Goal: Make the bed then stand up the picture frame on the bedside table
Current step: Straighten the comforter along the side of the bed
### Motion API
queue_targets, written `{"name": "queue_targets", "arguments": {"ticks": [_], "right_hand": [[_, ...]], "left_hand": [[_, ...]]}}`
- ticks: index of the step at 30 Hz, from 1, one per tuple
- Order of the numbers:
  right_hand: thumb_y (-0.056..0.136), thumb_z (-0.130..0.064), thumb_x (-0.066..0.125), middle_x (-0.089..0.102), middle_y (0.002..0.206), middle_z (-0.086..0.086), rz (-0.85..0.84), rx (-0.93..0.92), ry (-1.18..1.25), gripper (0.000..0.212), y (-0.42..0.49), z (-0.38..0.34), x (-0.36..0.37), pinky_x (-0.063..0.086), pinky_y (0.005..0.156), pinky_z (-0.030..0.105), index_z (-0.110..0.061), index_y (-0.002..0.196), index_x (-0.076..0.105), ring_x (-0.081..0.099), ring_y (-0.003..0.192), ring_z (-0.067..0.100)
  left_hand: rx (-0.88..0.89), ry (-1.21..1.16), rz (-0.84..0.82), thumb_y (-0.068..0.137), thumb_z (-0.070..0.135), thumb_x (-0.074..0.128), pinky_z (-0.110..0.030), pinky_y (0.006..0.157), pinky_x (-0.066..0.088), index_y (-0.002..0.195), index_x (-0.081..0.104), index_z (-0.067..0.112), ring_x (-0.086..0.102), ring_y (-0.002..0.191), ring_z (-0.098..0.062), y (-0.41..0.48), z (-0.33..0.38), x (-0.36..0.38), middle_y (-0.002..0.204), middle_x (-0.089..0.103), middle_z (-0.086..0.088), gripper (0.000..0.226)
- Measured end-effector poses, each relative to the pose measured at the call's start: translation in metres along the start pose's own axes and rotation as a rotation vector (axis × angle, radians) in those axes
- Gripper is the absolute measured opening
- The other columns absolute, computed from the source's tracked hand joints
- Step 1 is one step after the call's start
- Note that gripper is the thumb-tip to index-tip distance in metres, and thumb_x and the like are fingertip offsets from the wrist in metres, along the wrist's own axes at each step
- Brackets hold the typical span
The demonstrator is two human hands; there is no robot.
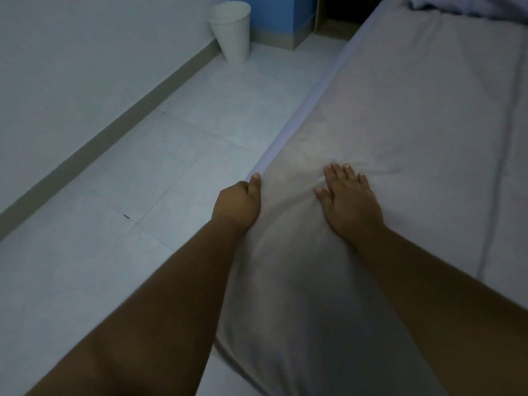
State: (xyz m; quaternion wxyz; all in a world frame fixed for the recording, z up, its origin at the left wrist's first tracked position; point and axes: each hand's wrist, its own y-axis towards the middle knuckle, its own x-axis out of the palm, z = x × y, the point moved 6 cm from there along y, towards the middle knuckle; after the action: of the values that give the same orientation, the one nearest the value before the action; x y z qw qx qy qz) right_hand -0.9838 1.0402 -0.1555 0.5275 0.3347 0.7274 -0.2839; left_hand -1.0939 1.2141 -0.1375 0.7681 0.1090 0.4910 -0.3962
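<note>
A grey sheet (400, 115) covers the bed, which fills the right half of the view. My left hand (238, 202) grips the sheet's edge at the bed's left side, thumb on top and fingers curled under. Flat on the sheet just to the right lies my right hand (350, 200), fingers spread, with small wrinkles fanning out around its fingertips. A crumpled blanket or cover (468, 5) lies at the far end of the bed, top right. No picture frame is in view.
A white waste bin (233, 32) stands on the tiled floor (143, 172) by the wall at the top. Behind it is a blue wall corner (271, 15) and a dark wooden opening (347, 10) beside the bed.
</note>
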Motion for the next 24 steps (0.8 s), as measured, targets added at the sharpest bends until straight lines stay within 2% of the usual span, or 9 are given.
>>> {"name": "queue_targets", "arguments": {"ticks": [3,6,11,13,16,19,21,24], "right_hand": [[0.099,-0.042,0.025,0.018,0.158,0.006,-0.003,0.069,0.010,0.058,0.040,0.013,-0.006,0.005,0.119,0.038,-0.013,0.148,0.018,0.012,0.146,0.022],[0.099,-0.042,0.024,0.017,0.158,0.007,-0.006,0.126,0.016,0.058,0.068,0.030,-0.013,0.006,0.118,0.038,-0.012,0.148,0.018,0.012,0.146,0.022],[0.099,-0.041,0.023,0.014,0.158,0.006,-0.042,0.175,0.005,0.058,0.103,0.051,-0.021,0.002,0.119,0.036,-0.011,0.149,0.015,0.009,0.146,0.020],[0.099,-0.041,0.023,0.013,0.159,0.006,-0.038,0.221,0.014,0.058,0.110,0.060,-0.025,0.002,0.118,0.036,-0.012,0.149,0.014,0.008,0.146,0.020],[0.099,-0.043,0.019,0.013,0.159,0.005,-0.021,0.284,0.001,0.059,0.123,0.072,-0.030,0.002,0.118,0.035,-0.013,0.149,0.014,0.008,0.146,0.019],[0.090,-0.047,0.010,0.015,0.158,0.004,0.022,0.340,0.008,0.068,0.141,0.078,-0.034,0.003,0.118,0.035,-0.015,0.149,0.016,0.010,0.146,0.019],[0.089,-0.049,0.011,0.018,0.158,0.004,0.056,0.384,0.018,0.069,0.156,0.082,-0.036,0.004,0.118,0.036,-0.014,0.148,0.018,0.012,0.146,0.020],[0.097,-0.048,0.018,0.015,0.158,0.004,0.091,0.487,-0.003,0.061,0.181,0.098,-0.037,0.003,0.119,0.036,-0.015,0.149,0.016,0.010,0.146,0.019]], "left_hand": [[0.045,0.026,-0.070,0.100,0.048,0.023,-0.034,0.097,0.040,0.116,0.059,0.002,0.053,0.117,-0.037,0.041,0.031,0.016,0.123,0.060,-0.024,0.061],[0.093,0.015,-0.122,0.098,0.049,0.028,-0.035,0.094,0.041,0.113,0.060,0.004,0.054,0.114,-0.038,0.076,0.059,0.028,0.121,0.061,-0.024,0.057],[0.058,-0.001,-0.064,0.099,0.040,0.036,-0.035,0.084,0.044,0.090,0.058,0.004,0.058,0.105,-0.041,0.099,0.043,0.024,0.107,0.064,-0.028,0.043],[0.030,0.014,-0.100,0.098,0.043,0.035,-0.035,0.084,0.045,0.086,0.058,0.007,0.059,0.105,-0.040,0.098,0.036,0.025,0.105,0.066,-0.026,0.045],[0.034,0.042,-0.251,0.098,0.049,0.026,-0.033,0.093,0.043,0.101,0.066,0.006,0.059,0.109,-0.035,0.123,0.055,0.028,0.113,0.066,-0.022,0.059],[0.098,0.000,-0.345,0.098,0.052,0.020,-0.035,0.099,0.040,0.108,0.065,0.003,0.056,0.114,-0.035,0.173,0.112,0.035,0.121,0.062,-0.025,0.067],[0.183,-0.036,-0.379,0.098,0.052,0.021,-0.036,0.102,0.039,0.116,0.062,0.001,0.053,0.119,-0.036,0.206,0.158,0.048,0.127,0.057,-0.027,0.067],[0.261,-0.059,-0.399,0.098,0.051,0.025,-0.036,0.103,0.037,0.123,0.056,-0.001,0.049,0.124,-0.038,0.251,0.199,0.075,0.133,0.052,-0.028,0.065]]}}
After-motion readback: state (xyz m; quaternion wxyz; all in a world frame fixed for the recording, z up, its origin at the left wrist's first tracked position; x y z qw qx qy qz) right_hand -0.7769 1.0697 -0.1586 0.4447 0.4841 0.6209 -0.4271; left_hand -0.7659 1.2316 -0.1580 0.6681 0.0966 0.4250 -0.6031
